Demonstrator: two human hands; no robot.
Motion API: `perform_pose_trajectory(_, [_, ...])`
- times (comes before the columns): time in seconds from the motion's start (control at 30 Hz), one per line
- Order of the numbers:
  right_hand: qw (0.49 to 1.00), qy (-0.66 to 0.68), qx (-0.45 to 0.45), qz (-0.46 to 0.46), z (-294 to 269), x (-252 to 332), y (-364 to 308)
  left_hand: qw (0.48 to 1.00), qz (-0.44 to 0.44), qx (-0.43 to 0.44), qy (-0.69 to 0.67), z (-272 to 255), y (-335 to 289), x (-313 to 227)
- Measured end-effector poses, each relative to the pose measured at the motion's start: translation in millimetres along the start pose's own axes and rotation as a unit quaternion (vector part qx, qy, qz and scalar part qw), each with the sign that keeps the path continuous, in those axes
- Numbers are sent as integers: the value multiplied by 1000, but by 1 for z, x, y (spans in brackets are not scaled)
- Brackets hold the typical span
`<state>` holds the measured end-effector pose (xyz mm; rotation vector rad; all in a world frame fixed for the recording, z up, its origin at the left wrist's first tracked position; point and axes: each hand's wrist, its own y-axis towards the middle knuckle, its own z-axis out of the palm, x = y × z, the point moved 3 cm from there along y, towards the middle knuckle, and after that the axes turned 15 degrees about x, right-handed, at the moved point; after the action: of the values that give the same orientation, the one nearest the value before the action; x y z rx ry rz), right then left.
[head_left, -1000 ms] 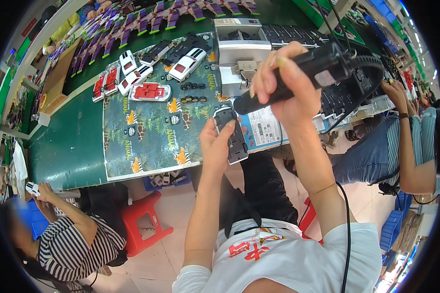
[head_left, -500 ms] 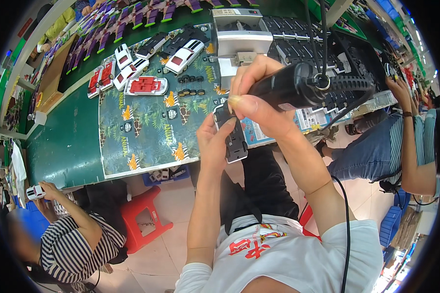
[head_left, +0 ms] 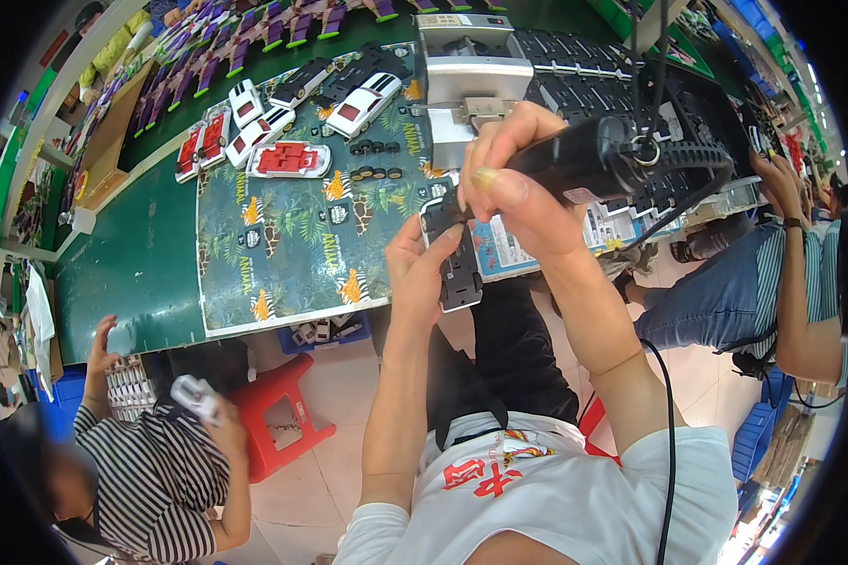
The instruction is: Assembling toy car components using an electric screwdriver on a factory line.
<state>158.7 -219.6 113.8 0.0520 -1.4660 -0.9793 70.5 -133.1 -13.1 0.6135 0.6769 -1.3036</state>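
My left hand [head_left: 422, 259] grips a toy car [head_left: 461, 271] with its black underside turned up, just off the table's front edge. Wrapped in my right hand [head_left: 518, 179] is a black electric screwdriver [head_left: 584, 162], its cord trailing to the right. The driver's tip end meets the far end of the car's underside, partly covered by my fingers. On the mat beyond lie white toy cars [head_left: 363, 105], a white body with a red inside [head_left: 290, 160] and small black wheels [head_left: 375, 172].
A metal machine [head_left: 471, 66] stands at the back middle, with rows of black car bases [head_left: 575, 89] to its right. A co-worker in stripes [head_left: 160, 471] at the left holds a white toy car [head_left: 196, 397]. A red stool [head_left: 278, 414] stands below the table.
The screwdriver and car stay together in my hands, with only a slight shift of the view. At the left, the co-worker has brought the white car down and rightward, off the table edge.
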Motion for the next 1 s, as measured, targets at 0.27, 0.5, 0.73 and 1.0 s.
perform_pose_trajectory(0.27, [999,7,34,-37,-4,9,-3,1000,-7,5,1,2,2,3])
perform_pose_trajectory(0.5, [991,-2,-19,-133,-55,41,24,972,14,7,-233,-17,-8,-4])
perform_pose_trajectory(0.73, [972,-210,-68,-79,-67,19,48,991,2,38,-129,-22,-3,3])
perform_pose_trajectory(1.0, [974,-211,-33,75,-46,5,56,991,6,-10,-134,-24,-6,2])
